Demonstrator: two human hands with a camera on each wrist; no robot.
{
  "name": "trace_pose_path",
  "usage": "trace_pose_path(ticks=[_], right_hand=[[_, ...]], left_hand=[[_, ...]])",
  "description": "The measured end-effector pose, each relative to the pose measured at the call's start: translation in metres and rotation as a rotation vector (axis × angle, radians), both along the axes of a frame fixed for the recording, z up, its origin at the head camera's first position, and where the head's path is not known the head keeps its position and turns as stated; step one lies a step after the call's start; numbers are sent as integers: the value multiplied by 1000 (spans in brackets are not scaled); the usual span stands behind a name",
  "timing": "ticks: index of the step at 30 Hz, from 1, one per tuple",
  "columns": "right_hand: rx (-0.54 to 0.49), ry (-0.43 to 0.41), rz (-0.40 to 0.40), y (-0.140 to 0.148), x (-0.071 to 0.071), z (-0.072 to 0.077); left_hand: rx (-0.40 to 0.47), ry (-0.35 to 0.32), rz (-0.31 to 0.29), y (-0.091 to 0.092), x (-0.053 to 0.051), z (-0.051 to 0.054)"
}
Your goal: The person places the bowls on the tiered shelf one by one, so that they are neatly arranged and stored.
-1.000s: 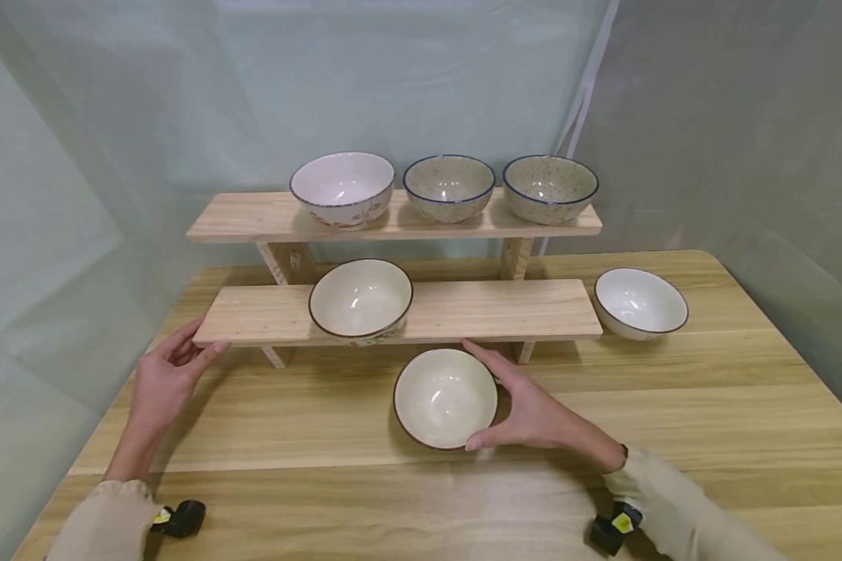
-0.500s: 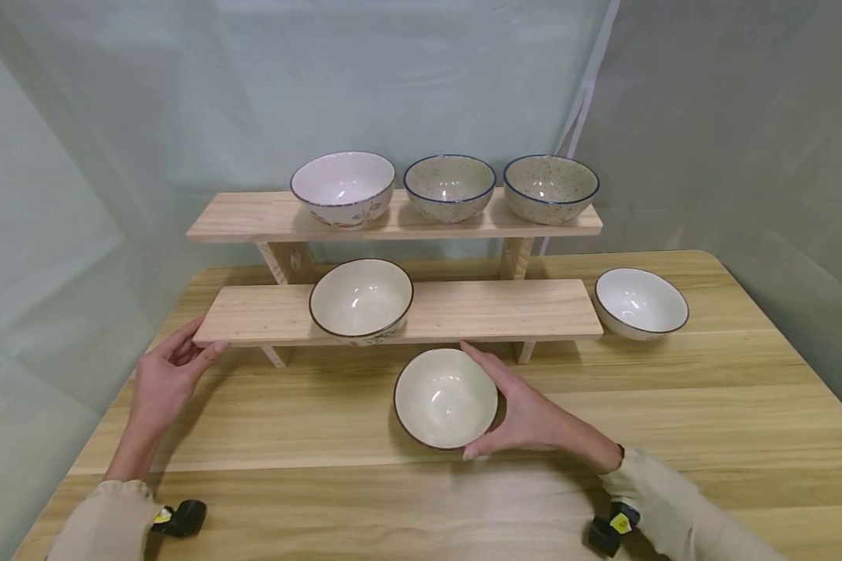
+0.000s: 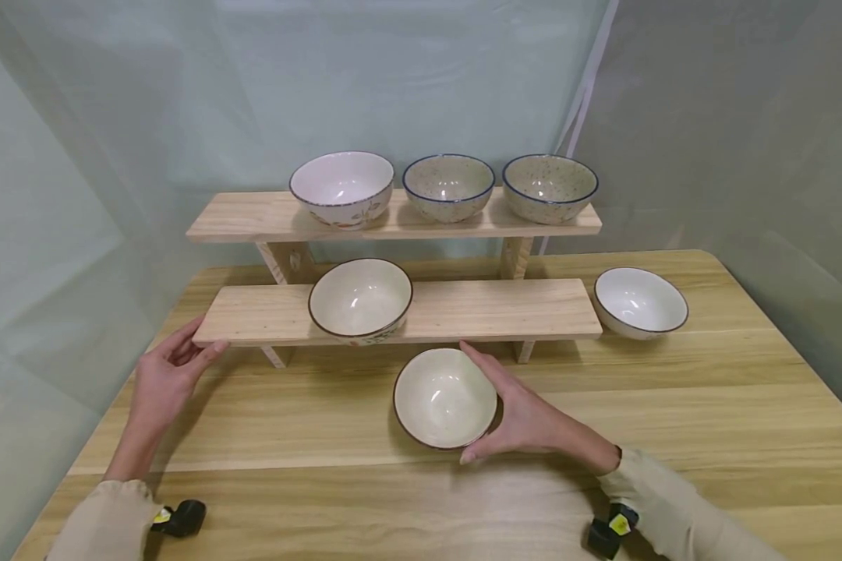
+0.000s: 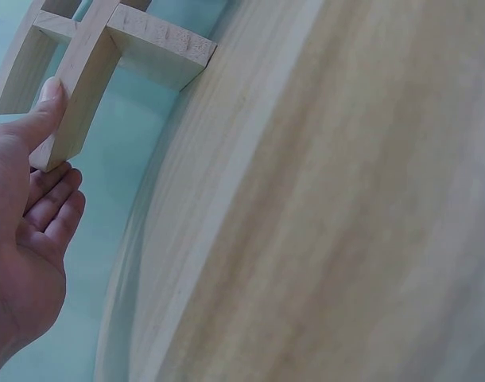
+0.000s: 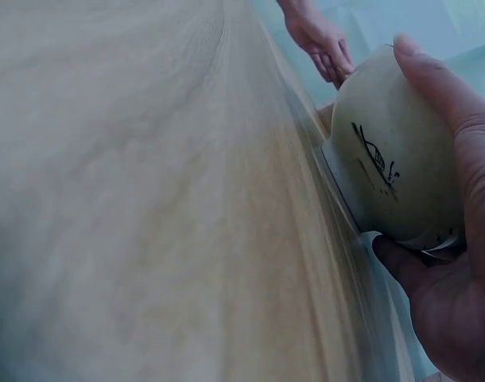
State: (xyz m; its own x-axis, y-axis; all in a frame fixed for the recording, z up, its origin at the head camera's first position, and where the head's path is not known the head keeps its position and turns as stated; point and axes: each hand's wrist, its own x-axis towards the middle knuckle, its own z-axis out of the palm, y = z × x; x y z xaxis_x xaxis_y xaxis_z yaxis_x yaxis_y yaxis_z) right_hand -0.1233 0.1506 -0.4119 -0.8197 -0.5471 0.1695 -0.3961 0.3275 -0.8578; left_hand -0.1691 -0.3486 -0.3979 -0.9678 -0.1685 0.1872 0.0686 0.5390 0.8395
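My left hand [image 3: 163, 386] pinches the left end of the lower wooden shelf [image 3: 498, 308], thumb at the front edge; in the left wrist view the hand [image 4: 28, 231] has its thumb on the board's end [image 4: 79, 95] and fingers beneath. My right hand [image 3: 522, 413] stands spread around the right side of a cream bowl [image 3: 443, 399] with a brown rim, upright on the table before the shelf. Its thumb tip lies just outside the near rim. The right wrist view shows the right hand [image 5: 457, 263] beside the bowl's dark-patterned outer wall [image 5: 397, 151].
Another cream bowl [image 3: 360, 300] sits on the lower shelf. The upper shelf [image 3: 245, 218] holds a white patterned bowl [image 3: 344, 191] and two speckled blue-rimmed bowls [image 3: 449, 189], [image 3: 550, 189]. A white bowl [image 3: 640, 304] stands right of the shelf on the table [image 3: 323, 499].
My right thumb has drawn slightly outward from the bowl's near rim, and the right wrist has shifted a little left. The bowl and my left hand have stayed in place.
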Motion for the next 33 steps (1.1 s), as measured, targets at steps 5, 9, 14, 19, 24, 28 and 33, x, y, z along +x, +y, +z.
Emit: trace_pose_path(ticks=[5,9,14,19,24,28,33], right_hand=[[11,22,-14,0,0,-1],[18,38,-28,0,0,-3],[-3,49,-20,-1,-1,-5],[-10,61,-2,-1,-2,-6],[-5,87,-19,-2,-1,-7],[0,113,-36,-3,0,-8],[3,124,-47,-3,1,-9]], left_hand=[[4,-2,2,-1,-1,-1],[-1,-11,7,0,0,0],[-12,-15,12,0,0,0],[-16,-20,16,0,0,0],[-11,-19,15,0,-1,0],[-6,-6,11,0,-1,0],[11,-5,8,-1,-1,-1]])
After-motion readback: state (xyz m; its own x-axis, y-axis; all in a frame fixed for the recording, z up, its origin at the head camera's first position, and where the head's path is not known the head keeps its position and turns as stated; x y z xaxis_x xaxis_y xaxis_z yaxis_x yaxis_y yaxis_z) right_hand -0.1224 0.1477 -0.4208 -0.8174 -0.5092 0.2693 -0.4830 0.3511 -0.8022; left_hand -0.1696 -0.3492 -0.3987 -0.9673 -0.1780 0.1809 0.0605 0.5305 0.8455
